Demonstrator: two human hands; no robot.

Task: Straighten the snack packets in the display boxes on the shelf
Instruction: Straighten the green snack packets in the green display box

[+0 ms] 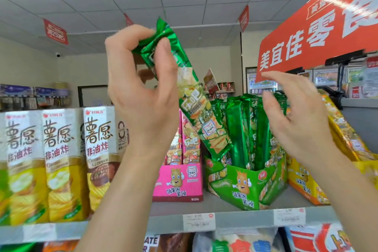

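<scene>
My left hand (143,88) pinches the crumpled top of a long green snack packet (196,108) and holds it tilted, its lower end over the green display box (245,186). Several green packets (241,129) stand upright in that box. My right hand (296,112) hovers just above and in front of them, fingers loosely curved and holding nothing. A pink display box (180,180) with pink packets stands left of the green one. A yellow display box (306,186) stands to its right.
Tall white and yellow chip cartons (59,161) fill the shelf's left side. Price tags (198,221) line the grey shelf edge (241,219). A red hanging sign (319,32) overhangs at upper right. More bagged snacks (245,241) lie on the shelf below.
</scene>
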